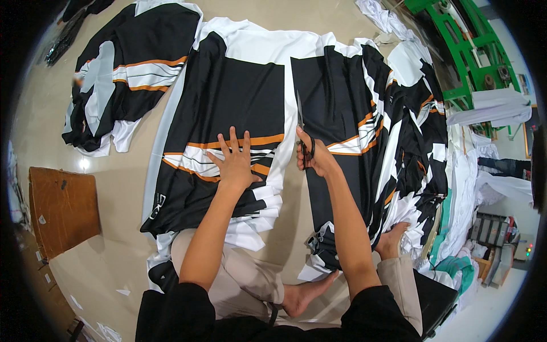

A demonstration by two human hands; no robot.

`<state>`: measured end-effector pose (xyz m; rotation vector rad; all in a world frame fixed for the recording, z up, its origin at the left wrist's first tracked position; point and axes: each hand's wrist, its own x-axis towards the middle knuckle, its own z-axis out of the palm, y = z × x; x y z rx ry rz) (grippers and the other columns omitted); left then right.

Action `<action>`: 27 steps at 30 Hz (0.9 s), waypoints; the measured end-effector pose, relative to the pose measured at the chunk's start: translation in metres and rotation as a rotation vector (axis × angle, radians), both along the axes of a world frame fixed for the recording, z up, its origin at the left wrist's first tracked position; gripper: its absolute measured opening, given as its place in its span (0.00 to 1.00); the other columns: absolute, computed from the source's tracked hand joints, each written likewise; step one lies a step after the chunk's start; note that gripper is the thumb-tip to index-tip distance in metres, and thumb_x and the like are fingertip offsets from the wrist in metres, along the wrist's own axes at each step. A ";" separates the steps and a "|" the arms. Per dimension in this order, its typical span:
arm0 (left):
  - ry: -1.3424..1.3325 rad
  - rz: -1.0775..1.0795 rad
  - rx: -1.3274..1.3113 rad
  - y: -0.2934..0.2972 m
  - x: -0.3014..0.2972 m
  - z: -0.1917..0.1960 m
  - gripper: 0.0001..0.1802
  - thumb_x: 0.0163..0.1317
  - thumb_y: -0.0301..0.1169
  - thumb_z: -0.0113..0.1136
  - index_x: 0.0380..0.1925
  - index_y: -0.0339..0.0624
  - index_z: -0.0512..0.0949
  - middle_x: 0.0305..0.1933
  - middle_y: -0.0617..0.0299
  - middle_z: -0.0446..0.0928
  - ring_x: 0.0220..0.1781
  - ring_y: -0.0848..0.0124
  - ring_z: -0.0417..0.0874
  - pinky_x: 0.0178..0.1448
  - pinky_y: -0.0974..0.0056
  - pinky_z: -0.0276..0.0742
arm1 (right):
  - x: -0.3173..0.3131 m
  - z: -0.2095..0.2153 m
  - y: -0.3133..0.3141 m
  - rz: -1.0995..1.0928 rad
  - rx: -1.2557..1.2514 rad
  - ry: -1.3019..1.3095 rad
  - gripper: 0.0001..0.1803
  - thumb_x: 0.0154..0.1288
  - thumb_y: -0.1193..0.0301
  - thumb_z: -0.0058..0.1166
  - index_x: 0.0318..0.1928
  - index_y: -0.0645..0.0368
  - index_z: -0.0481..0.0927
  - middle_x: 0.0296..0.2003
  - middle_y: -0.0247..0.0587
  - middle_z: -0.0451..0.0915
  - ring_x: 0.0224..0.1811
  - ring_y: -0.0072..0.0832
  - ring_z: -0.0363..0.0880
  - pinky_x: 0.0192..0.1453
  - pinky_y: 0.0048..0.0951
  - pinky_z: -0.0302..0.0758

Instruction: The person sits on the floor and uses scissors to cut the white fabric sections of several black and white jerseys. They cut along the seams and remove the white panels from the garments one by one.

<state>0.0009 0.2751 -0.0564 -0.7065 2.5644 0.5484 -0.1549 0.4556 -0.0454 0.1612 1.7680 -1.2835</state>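
Black, white and orange printed fabric (250, 91) lies spread on the floor in front of me. My left hand (235, 162) rests flat on its striped band, fingers spread. In my right hand (316, 157) is a pair of scissors (301, 117), its long blades pointing away from me along a white strip between two black panels. The fabric is parted below the scissors, with floor showing between the left piece and the right black panel (336, 188). Whether the blades are apart I cannot tell.
Another black, white and orange fabric piece (148, 45) lies at the far left. A brown board (64, 208) is at the left. More printed fabric is heaped (416, 131) on the right, beside white cloth (461, 188). A green metal frame (478, 45) stands at the far right.
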 end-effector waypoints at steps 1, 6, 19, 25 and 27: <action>0.002 -0.001 -0.001 0.000 0.000 -0.001 0.78 0.32 0.55 0.87 0.81 0.54 0.45 0.85 0.46 0.31 0.84 0.36 0.30 0.71 0.15 0.42 | -0.002 -0.001 -0.002 0.001 0.006 0.000 0.35 0.60 0.33 0.61 0.28 0.55 0.73 0.19 0.35 0.72 0.17 0.30 0.75 0.23 0.33 0.73; 0.012 0.002 0.013 -0.001 0.001 -0.002 0.78 0.32 0.54 0.87 0.81 0.54 0.46 0.85 0.45 0.31 0.84 0.36 0.30 0.71 0.14 0.41 | -0.004 -0.003 -0.006 0.030 0.050 0.066 0.34 0.59 0.36 0.65 0.27 0.55 0.73 0.18 0.34 0.71 0.16 0.26 0.74 0.21 0.28 0.72; 0.012 -0.004 0.002 0.000 0.001 -0.004 0.80 0.31 0.52 0.87 0.81 0.54 0.42 0.85 0.45 0.30 0.84 0.35 0.29 0.71 0.14 0.43 | -0.028 -0.004 -0.023 -0.024 -0.003 0.024 0.36 0.55 0.32 0.66 0.28 0.56 0.75 0.20 0.35 0.73 0.17 0.30 0.76 0.22 0.31 0.74; 0.006 0.000 0.016 0.000 0.000 -0.003 0.80 0.31 0.52 0.87 0.81 0.53 0.42 0.85 0.46 0.30 0.84 0.35 0.28 0.71 0.14 0.43 | -0.034 -0.006 -0.027 0.044 0.026 0.096 0.33 0.59 0.36 0.65 0.25 0.53 0.73 0.17 0.33 0.71 0.17 0.26 0.73 0.23 0.27 0.75; 0.005 0.001 0.019 0.000 0.000 -0.002 0.80 0.31 0.52 0.87 0.81 0.53 0.43 0.85 0.46 0.30 0.84 0.35 0.28 0.71 0.14 0.43 | -0.032 -0.004 -0.026 0.059 0.047 0.098 0.32 0.60 0.37 0.65 0.25 0.53 0.73 0.17 0.33 0.71 0.17 0.26 0.73 0.23 0.26 0.74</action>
